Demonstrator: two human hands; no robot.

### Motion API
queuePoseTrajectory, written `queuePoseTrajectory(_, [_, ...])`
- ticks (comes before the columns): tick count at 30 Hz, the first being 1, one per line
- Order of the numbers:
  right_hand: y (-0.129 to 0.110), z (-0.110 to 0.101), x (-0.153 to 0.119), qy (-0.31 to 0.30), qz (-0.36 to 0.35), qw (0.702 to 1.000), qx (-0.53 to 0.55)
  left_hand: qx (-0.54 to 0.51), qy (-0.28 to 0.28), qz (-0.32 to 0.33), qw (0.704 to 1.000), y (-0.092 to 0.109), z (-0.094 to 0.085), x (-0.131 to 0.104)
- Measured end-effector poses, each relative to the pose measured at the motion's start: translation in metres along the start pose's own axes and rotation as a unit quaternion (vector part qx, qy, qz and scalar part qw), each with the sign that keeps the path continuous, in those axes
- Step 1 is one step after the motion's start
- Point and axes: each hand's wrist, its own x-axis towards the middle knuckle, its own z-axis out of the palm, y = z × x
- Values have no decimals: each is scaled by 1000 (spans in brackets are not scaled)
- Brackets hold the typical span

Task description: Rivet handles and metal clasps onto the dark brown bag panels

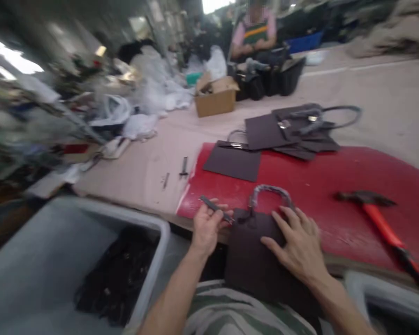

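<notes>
Dark panel (247, 256) sits at the near edge of the red mat (321, 184), its top over the mat and its lower part hanging toward the body in the patterned shirt (226, 309). Likely kept this close so one hand can steady it. Its wrapped handle (273, 188) loops away from the body over the mat, which leaves the panel face open to the hands.

Hammer (380, 218) lies on the mat to the right, orange grip angled toward the near edge; probably parked for an easy right-hand reach. A smaller panel (232, 160) and a pile of handled panels (289, 130) sit farther back, presumably to keep the near area usable. Two small dark pieces (184, 167) (165, 180) lie apart on the pale table cover (143, 172), left of the mat. Grey bin (164, 228) at the left holds a dark heap (115, 274), contents too blurred to identify.

Left hand (205, 228): palm up, fingers curled, thumb pinching a short dark strip (212, 207) held slantwise, its near end beside the panel's top left corner. Can't tell if they touch.

Right hand (300, 242): spread, palm down, fingers fanned over the panel's upper right by the handle base. Looks like light bracing, not a grip; pressure can't be judged.
</notes>
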Motion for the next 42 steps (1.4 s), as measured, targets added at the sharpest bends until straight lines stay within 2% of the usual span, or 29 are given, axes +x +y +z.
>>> queuePoseTrajectory(1, [8, -9, -14, -17, 22, 999, -15, 8, -3, 2, 1000, -5, 2, 5])
queuePoseTrajectory(3, [12, -18, -23, -46, 45, 998, -8, 27, -5, 10, 1000, -9, 2, 12])
queuePoseTrajectory(7, [7, -18, -17, -77, 51, 994, 58, 92, -26, 37, 995, -8, 2, 14])
queuePoseTrajectory(11, [11, -21, -18, -78, 55, 989, 111, 173, -97, 77, 977, -17, 19, 7])
queuePoseTrajectory(16, [15, -22, -20, -78, 59, 985, 145, 276, -173, 132, 936, -36, 38, 1])
queuePoseTrajectory(20, [12, -23, -17, -64, 85, 984, 145, 365, -189, 218, 885, -50, 34, 4])
queuePoseTrajectory(23, [11, -26, -16, -71, 80, 983, 147, 391, -195, 247, 865, -57, 26, 6])
queuePoseTrajectory(31, [17, -29, -16, -89, 69, 985, 134, 391, -184, 252, 866, -60, 16, 2])
queuePoseTrajectory(39, [14, -26, -15, -75, 95, 984, 130, 339, -176, 239, 893, -61, 19, -3])
queuePoseTrajectory(42, [13, -25, -16, -71, 99, 984, 132, 341, -172, 236, 893, -62, 21, -5])
